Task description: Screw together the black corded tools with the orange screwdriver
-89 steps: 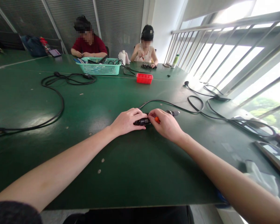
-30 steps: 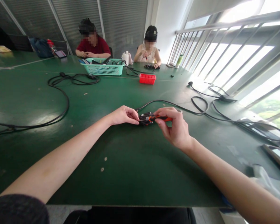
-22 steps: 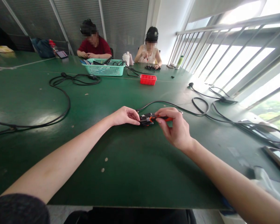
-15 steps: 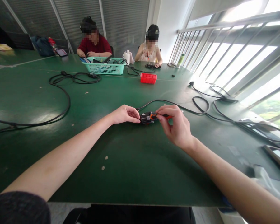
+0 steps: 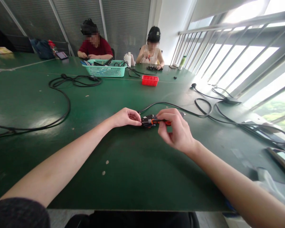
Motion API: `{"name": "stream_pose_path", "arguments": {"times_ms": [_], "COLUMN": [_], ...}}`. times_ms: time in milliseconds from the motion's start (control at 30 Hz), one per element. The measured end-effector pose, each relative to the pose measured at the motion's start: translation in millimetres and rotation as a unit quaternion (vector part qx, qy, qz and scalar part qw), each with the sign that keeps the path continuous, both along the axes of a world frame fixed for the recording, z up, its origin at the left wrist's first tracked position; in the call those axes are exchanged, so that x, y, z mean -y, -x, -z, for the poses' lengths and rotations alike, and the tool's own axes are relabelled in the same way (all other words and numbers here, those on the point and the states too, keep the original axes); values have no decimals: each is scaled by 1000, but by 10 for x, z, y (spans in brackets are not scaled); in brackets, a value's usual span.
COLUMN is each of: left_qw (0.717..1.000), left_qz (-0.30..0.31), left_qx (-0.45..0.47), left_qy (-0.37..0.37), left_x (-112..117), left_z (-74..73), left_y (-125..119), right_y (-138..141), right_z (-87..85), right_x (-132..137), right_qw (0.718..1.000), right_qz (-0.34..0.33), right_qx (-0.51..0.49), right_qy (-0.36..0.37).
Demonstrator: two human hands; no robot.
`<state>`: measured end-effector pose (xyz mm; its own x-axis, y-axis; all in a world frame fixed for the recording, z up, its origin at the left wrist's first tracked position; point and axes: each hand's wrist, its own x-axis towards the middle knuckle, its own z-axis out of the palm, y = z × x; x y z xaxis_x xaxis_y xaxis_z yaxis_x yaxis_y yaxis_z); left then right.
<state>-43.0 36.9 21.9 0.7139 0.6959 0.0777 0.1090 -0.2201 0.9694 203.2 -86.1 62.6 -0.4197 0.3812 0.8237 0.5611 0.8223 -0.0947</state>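
Note:
A small black device (image 5: 146,124), its kind unclear, lies on the green table between my hands. My right hand (image 5: 177,128) grips a screwdriver with an orange and black handle (image 5: 155,121), lying nearly level above the device with its thin shaft toward the left. At the device's left end, my left hand (image 5: 128,117) has thumb and fingers pinched together beside the shaft's tip. Whatever is between those fingertips is too small to tell. The right-hand part of the device is hidden behind my right hand.
Black cables (image 5: 201,106) run across the table on the right, and another cable (image 5: 68,101) loops on the left. Farther back are a red bin (image 5: 150,80) and a turquoise basket (image 5: 105,72) with dark items. Two people sit working opposite. A railing (image 5: 218,47) stands at the right.
My right hand and the screwdriver have shifted slightly, showing more of the handle's dark part. My left hand keeps its pinch. The whole view has moved a little.

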Motion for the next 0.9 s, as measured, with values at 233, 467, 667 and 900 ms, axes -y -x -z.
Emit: {"name": "stream_pose_path", "arguments": {"times_ms": [233, 467, 667, 900], "left_qw": [1000, 1000, 1000, 1000], "left_qz": [7, 7, 8, 10], "left_qx": [0, -1, 2, -11], "left_qy": [-6, -16, -7, -23], "left_x": [10, 9, 29, 25], "left_z": [-20, -12, -37, -42], "left_y": [-2, -4, -11, -13], "right_y": [12, 69, 43, 50], "right_z": [30, 24, 55, 60], "right_x": [-10, -16, -10, -10], "right_qw": [1000, 999, 999, 1000], "right_qz": [22, -13, -22, -18], "right_qx": [14, -45, 14, 4], "right_qy": [-1, 10, 35, 22]}}
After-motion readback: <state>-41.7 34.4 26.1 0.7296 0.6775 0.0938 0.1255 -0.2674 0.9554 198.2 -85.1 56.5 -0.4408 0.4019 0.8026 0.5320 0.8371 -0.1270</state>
